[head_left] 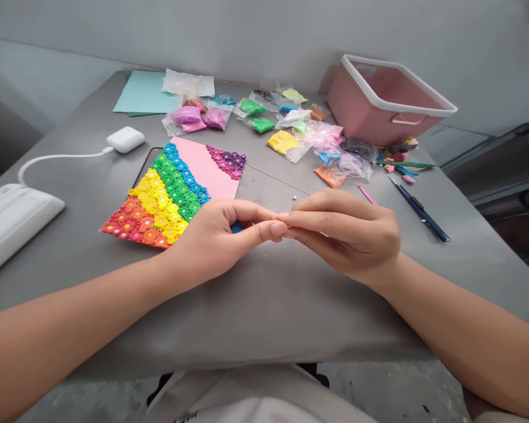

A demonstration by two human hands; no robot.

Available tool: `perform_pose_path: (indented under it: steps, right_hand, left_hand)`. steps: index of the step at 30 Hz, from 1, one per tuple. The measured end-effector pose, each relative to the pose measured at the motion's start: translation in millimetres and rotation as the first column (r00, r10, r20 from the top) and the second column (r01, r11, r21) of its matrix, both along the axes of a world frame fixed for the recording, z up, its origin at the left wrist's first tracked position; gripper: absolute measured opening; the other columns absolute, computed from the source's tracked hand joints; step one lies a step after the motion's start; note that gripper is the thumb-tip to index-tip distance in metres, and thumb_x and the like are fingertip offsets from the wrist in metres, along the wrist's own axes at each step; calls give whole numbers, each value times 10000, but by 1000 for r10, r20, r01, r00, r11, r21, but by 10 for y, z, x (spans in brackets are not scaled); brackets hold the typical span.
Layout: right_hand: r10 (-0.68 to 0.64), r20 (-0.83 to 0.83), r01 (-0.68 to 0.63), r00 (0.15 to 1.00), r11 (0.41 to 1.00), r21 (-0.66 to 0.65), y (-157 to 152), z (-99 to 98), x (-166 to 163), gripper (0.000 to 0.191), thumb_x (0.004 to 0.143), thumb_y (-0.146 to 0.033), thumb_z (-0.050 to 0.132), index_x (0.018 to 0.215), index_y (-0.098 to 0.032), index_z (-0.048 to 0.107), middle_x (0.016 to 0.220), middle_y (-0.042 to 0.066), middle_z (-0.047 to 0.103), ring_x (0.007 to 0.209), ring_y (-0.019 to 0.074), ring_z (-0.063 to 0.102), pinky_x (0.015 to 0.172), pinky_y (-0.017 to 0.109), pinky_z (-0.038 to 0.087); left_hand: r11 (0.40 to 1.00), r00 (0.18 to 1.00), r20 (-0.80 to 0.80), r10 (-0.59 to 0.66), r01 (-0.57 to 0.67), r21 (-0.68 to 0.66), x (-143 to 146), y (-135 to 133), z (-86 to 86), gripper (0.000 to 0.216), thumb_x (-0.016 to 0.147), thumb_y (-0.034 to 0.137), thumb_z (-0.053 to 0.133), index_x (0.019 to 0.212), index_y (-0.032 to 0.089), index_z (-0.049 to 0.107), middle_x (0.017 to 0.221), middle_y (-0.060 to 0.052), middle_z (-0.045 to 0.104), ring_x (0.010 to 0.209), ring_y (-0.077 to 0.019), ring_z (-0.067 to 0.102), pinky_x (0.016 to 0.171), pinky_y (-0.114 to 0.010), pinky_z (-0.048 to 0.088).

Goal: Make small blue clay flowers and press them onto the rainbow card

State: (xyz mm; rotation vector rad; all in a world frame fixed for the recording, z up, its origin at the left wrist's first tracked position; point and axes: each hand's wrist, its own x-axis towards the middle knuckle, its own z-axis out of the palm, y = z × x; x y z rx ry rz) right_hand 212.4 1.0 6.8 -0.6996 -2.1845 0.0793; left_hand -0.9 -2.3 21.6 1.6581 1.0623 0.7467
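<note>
Two bare forearms come in from the lower corners, over a bit of pale clothing at the bottom edge, and meet above the grey bench (264, 305). The left hand (211, 241) and the right hand (348, 232) touch at the tips. The fingers (271, 229) of both hands are closed together in a pinch, pointing at each other, and what sits between the tips is hidden.

A small blue piece (237, 227) shows in the hollow between the left thumb and forefinger. It lies on the left side of the pinch, so the left hand is the nearer one. It is too covered to tell its long axis, or whether it is held or rests on the bench.

Just beyond the left hand lies a pink card (211, 170), its near part covered with rows of coloured flowers (167, 200); its long side runs from near-left to far-right. A tiny white bead (294, 197) sits just beyond the right hand, and a thin pink stick (367, 194) is beside it. Further right lies a blue tool (421, 211). At the back are small bags of coloured clay (282, 141) and a pink basket (361, 111). At far left, a white case (126, 139) on a cable.
</note>
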Motion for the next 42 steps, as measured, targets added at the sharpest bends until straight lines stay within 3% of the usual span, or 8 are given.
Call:
perform_pose_path:
  steps: [5,9,11,14,19,29,35,42]
  right_hand:
    - [24,-80,-22,997,999,28,-31,23,-24,124,911,-161,692,894,-283,707,792,11,730,687,146,683,609,288,579]
    - [-197,-287,120,937,957,-264,-13,48,-13,110,984,-303,609,882,-269,635,785,12,683,640,137,626,563,296,541]
    - [-276,-378,105,884,905,-413,31,61,6,156,1002,-369,585,893,-264,622,797,10,662,621,123,609,516,277,507]
    - [-318,-432,52,844,850,-524,130,72,48,257,993,-454,590,844,-247,620,721,0,610,574,118,585,438,256,437]
    - [-389,-295,186,873,824,-535,263,59,143,349,893,-543,705,756,-225,660,614,-12,602,505,105,543,444,260,427]
    - [-374,136,397,917,837,-377,387,10,279,96,818,-265,787,732,-251,746,780,4,758,646,157,624,579,301,451]
    - [-343,308,442,888,822,-360,418,20,313,175,855,-316,740,694,-250,725,697,3,725,672,175,631,614,304,421]
    - [-358,418,499,835,813,-299,400,52,316,230,915,-316,596,739,-233,719,760,42,740,808,224,688,687,321,458]
  left_hand:
    - [1000,1000,-12,-1,2,27,-2,-15,29,166,848,368,729,826,207,761,776,13,725,676,-114,586,629,-211,458]
    - [998,998,-3,61,-61,22,0,-15,24,195,853,395,718,838,200,712,816,0,711,669,-115,583,623,-222,466]
    - [996,997,-2,83,-83,29,-1,-9,11,207,854,405,718,885,201,718,847,-9,715,691,-119,599,637,-228,475]
    - [993,994,-8,105,-104,48,-7,-2,-10,260,856,424,721,1001,210,743,888,-24,727,731,-133,622,656,-238,488]
    - [995,995,20,97,-97,33,-13,0,-21,284,889,463,685,987,218,786,867,-28,743,737,-139,629,662,-248,491]
    - [993,995,2,97,-97,67,-18,2,10,226,862,429,735,974,242,793,913,-11,758,784,-138,641,687,-225,487]
    - [993,996,20,87,-88,78,-21,6,5,193,868,397,740,956,232,786,906,7,755,782,-119,637,712,-214,486]
    - [995,994,76,84,-87,43,-29,12,-30,215,893,419,715,955,226,786,899,17,756,701,-93,586,680,-216,463]
